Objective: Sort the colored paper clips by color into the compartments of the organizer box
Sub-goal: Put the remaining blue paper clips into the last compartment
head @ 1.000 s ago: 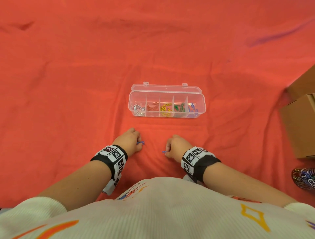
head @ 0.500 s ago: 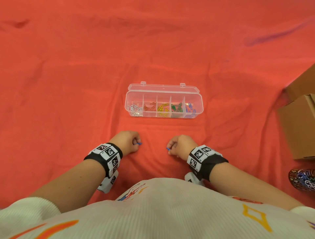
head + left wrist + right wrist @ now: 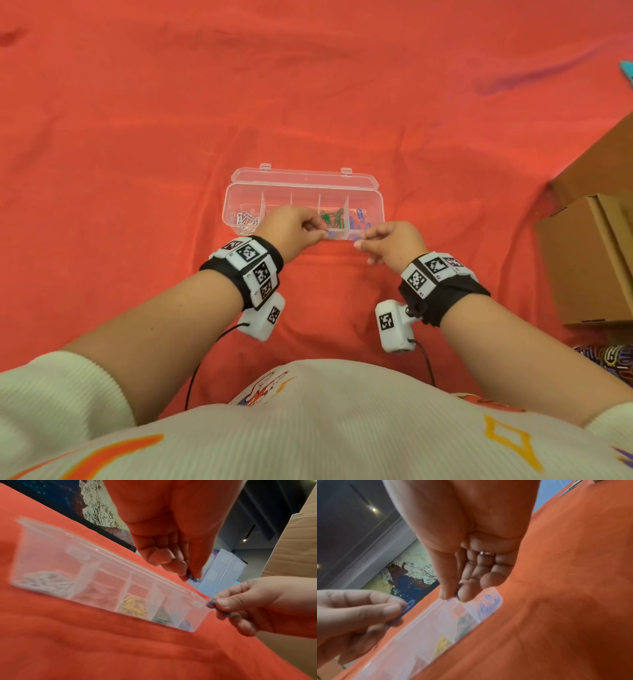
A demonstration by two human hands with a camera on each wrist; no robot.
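- The clear plastic organizer box (image 3: 303, 192) lies on the red cloth (image 3: 137, 137) that covers the bench, lengthwise across the view, its lid (image 3: 305, 176) folded back flat on the far side.
- Dividers split the box into five compartments in a row.
- The leftmost compartment holds white paper clips (image 3: 245, 219).
- The second compartment from the left is partly hidden by the left hand in the head view; the left wrist view shows reddish clips (image 3: 99, 595) there, blurred.
- The middle compartment holds yellow clips (image 3: 133, 606), seen in both wrist views.
- The fourth compartment holds green clips (image 3: 333, 217).
- The rightmost compartment holds blue clips (image 3: 359, 217).
- The left hand (image 3: 291, 229) hangs above the near edge of the box, thumb and forefinger pinching a blue paper clip (image 3: 193, 577), the other fingers curled in.
- The right hand (image 3: 390, 243) is just beside the near right corner of the box, its thumb and forefinger pinching a second blue paper clip (image 3: 211, 603) close to the rightmost compartment.
- The two hands are near each other but apart; both clips are in the air, not yet in the box.
- Cardboard boxes (image 3: 589, 260) stand at the right edge of the cloth, well apart from the organizer.
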